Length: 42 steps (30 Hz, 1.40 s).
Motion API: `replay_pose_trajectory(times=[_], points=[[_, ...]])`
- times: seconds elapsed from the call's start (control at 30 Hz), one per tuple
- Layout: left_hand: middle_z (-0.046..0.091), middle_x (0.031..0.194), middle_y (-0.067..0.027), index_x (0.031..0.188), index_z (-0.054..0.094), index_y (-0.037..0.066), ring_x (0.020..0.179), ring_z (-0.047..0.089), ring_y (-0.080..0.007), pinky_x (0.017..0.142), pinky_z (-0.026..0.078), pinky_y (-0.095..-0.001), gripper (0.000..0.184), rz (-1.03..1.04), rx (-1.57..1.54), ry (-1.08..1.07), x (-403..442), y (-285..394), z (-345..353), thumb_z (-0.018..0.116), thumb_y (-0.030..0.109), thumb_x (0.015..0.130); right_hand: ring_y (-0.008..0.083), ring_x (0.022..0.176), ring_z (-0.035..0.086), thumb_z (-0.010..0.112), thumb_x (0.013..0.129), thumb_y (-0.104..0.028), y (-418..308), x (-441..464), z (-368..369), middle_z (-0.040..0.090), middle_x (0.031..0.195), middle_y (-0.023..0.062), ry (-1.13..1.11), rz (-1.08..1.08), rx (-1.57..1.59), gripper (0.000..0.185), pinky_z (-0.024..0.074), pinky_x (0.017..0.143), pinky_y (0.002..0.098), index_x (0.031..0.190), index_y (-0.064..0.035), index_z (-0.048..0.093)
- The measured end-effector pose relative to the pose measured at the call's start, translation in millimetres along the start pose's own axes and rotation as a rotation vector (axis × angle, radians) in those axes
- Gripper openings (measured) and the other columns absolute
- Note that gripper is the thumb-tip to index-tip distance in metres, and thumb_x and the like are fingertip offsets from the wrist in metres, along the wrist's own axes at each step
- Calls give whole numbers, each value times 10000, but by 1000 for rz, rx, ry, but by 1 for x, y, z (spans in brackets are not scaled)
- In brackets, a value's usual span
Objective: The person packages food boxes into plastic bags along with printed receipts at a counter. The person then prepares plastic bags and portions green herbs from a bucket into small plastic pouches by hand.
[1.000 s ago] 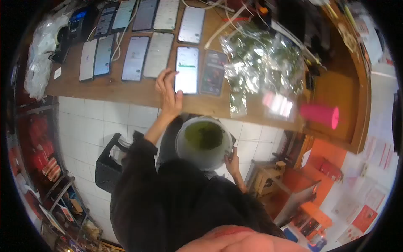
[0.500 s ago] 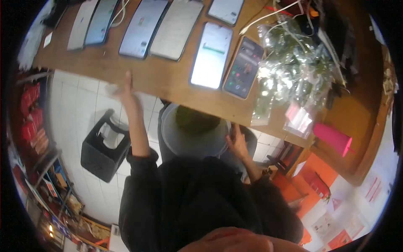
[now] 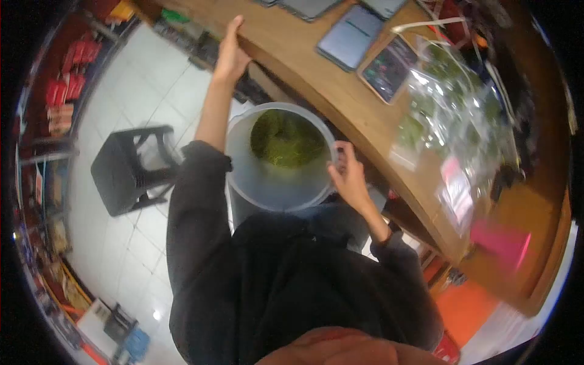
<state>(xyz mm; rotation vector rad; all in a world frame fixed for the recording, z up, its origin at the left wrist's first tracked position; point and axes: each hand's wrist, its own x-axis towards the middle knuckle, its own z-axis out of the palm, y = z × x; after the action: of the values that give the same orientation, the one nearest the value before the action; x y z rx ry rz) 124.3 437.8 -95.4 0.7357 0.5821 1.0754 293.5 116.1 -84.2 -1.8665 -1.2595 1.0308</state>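
Note:
A whitish translucent bucket (image 3: pixel 286 191) with green leafy stuff (image 3: pixel 286 139) inside sits at my lap, below the table edge. My right hand (image 3: pixel 350 176) grips the bucket's rim at its right side, thumb and fingers bent round it. Up at the front edge of the wooden table (image 3: pixel 304 55), my left hand (image 3: pixel 231 55) rests with its thumb or a finger pointing up along the edge; the other fingers are partly hidden. On the table lie a lit phone (image 3: pixel 351 36) and a phone in a tan case (image 3: pixel 389 68), beside clear plastic bags with green contents (image 3: pixel 447 91).
A black plastic stool (image 3: pixel 125 170) stands on the white tiled floor (image 3: pixel 137 79) at the left. Shelves with red packets (image 3: pixel 79 55) line the far left. A pink cup (image 3: pixel 502 243) lies on the table's right part. Cables (image 3: pixel 429 24) run behind the phones.
My left hand has left the phone and moved to the table edge. The view has turned, so table and stool appear tilted. My right hand stays at the bucket rim.

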Motion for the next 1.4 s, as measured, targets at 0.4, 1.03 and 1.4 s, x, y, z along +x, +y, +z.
replay_pose_trajectory(times=[0.4,1.03,1.4], points=[[327,1460,-121,1448,235,118,1329,335,-270,1061,286,-457,791,-291,376,-442,-119,28,-10,274,675,888,302,629,606,584,804,-50,-30,-109,-15,632,893,211,303,-186,-72,391,446,586,388,1150,-36,403],[608,1113,-44,1147,568,21,1084,514,-152,970,355,-287,344,-16,978,-618,-244,-35,91,567,12,803,364,1112,460,563,859,-312,60,-109,-212,529,1148,180,1002,-86,-830,393,323,981,474,1135,-34,524],[611,1109,-31,1148,582,38,1077,517,-143,979,347,-283,385,-224,849,-647,-213,-67,105,594,-1,765,320,1217,399,492,881,-382,53,-141,-204,469,1276,161,637,-158,-813,504,260,1057,464,1245,-33,474]])
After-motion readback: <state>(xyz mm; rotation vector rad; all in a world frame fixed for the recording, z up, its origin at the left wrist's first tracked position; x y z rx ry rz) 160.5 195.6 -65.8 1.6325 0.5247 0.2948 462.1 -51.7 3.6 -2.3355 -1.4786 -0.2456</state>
